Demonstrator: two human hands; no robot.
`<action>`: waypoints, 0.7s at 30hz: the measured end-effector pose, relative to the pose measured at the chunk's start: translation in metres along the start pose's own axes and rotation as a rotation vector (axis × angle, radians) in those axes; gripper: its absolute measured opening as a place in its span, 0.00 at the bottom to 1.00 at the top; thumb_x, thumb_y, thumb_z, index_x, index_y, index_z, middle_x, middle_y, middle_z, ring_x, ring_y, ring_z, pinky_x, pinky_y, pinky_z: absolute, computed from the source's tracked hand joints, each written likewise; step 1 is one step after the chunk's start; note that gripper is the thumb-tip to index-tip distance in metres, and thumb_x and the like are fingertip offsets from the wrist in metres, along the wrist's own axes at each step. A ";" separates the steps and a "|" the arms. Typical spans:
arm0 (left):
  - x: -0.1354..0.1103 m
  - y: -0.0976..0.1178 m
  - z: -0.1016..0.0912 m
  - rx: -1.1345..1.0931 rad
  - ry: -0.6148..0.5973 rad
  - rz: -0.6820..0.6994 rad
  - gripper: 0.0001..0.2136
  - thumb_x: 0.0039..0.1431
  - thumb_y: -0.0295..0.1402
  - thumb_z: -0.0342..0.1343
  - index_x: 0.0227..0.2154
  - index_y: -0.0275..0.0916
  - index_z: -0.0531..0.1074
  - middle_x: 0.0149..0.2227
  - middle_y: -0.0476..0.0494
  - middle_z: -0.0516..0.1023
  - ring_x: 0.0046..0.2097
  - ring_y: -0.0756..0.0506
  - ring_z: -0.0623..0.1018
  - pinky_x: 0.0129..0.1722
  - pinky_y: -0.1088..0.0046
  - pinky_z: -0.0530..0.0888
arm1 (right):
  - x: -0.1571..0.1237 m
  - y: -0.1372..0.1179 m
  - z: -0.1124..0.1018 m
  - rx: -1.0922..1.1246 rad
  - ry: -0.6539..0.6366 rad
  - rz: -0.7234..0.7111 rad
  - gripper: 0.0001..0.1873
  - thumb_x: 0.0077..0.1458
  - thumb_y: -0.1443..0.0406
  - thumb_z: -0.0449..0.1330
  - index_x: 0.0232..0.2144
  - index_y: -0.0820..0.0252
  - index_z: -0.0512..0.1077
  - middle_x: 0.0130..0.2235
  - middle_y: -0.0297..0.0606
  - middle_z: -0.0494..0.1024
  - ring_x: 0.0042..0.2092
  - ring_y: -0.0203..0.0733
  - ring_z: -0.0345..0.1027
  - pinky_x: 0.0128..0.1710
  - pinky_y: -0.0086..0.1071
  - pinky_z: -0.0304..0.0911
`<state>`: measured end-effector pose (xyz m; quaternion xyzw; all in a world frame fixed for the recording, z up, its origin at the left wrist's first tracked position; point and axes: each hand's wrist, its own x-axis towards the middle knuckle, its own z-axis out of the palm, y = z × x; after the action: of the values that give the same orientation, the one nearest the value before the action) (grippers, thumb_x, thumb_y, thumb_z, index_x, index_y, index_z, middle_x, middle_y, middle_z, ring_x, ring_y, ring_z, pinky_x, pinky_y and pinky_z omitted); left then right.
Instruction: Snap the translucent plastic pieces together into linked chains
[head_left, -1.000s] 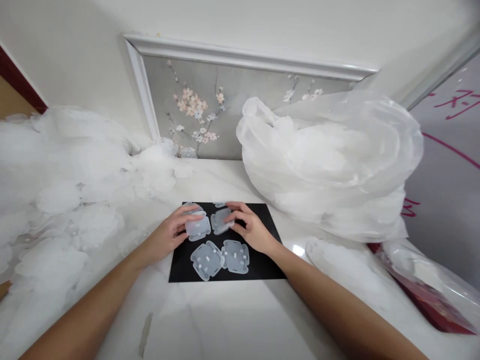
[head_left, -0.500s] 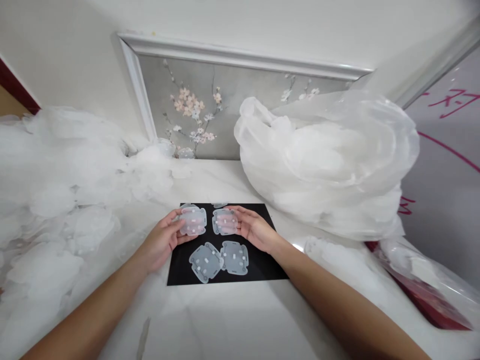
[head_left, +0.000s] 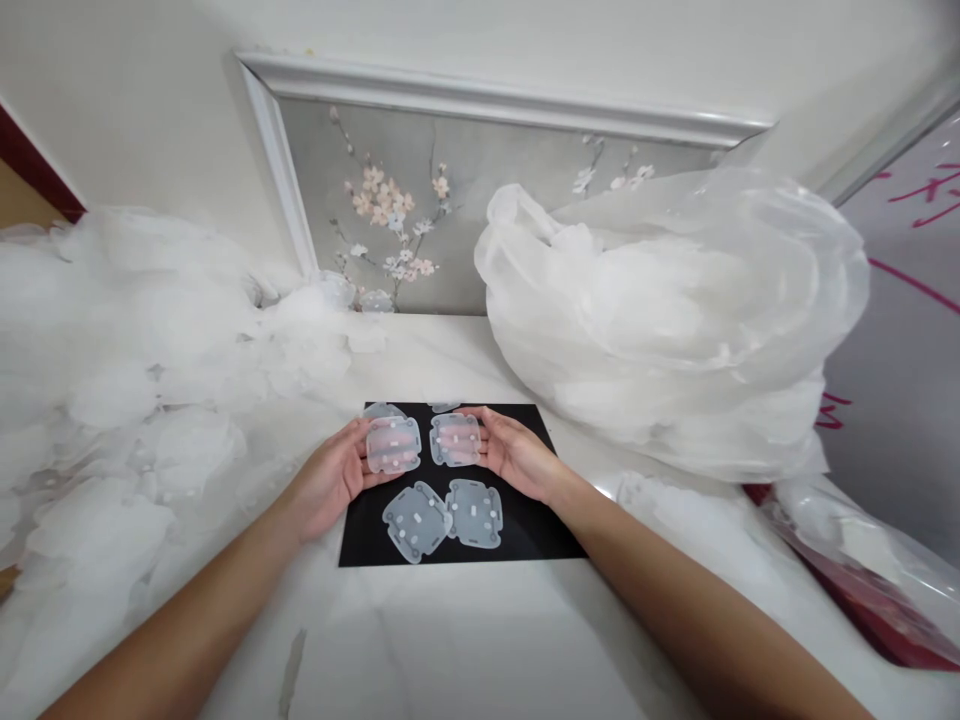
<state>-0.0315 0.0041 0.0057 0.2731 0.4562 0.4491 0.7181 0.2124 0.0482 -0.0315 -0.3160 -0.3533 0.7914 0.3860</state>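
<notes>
A black mat [head_left: 525,535] lies on the white marble table. My left hand [head_left: 330,480] holds a translucent rounded-square plastic piece [head_left: 392,445] tilted up above the mat, fingers showing through it. A second like piece [head_left: 455,439] is held the same way in my right hand [head_left: 517,458], close beside the first. Two more translucent pieces [head_left: 414,520] [head_left: 474,512] lie flat side by side on the mat's near half. Parts of further pieces [head_left: 382,410] peek out at the mat's far edge.
A heap of white translucent pieces [head_left: 135,400] covers the table's left side. A big bulging clear plastic bag [head_left: 675,320] stands right of the mat. A framed blossom picture [head_left: 420,200] leans on the wall. A red-edged bag [head_left: 862,580] lies at the far right.
Both hands have lifted their pieces off the mat and turned them upright to face me; a second ago they were pressing them down flat.
</notes>
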 end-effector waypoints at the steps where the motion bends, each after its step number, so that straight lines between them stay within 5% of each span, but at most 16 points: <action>1: 0.000 0.000 0.001 -0.001 0.005 -0.008 0.13 0.65 0.38 0.50 0.45 0.35 0.71 0.45 0.34 0.81 0.49 0.37 0.80 0.55 0.53 0.73 | 0.000 0.000 0.000 0.001 0.000 0.000 0.14 0.62 0.56 0.56 0.43 0.60 0.72 0.42 0.46 0.81 0.43 0.45 0.78 0.51 0.44 0.68; 21: 0.000 -0.001 -0.003 0.034 -0.041 -0.016 0.20 0.67 0.44 0.45 0.53 0.37 0.68 0.46 0.34 0.81 0.49 0.38 0.80 0.57 0.53 0.69 | 0.000 0.002 -0.001 0.002 -0.015 -0.003 0.14 0.62 0.57 0.57 0.44 0.61 0.72 0.41 0.46 0.81 0.44 0.46 0.78 0.52 0.46 0.68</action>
<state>-0.0340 0.0031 0.0036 0.2907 0.4510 0.4300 0.7261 0.2130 0.0477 -0.0335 -0.3091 -0.3558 0.7936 0.3847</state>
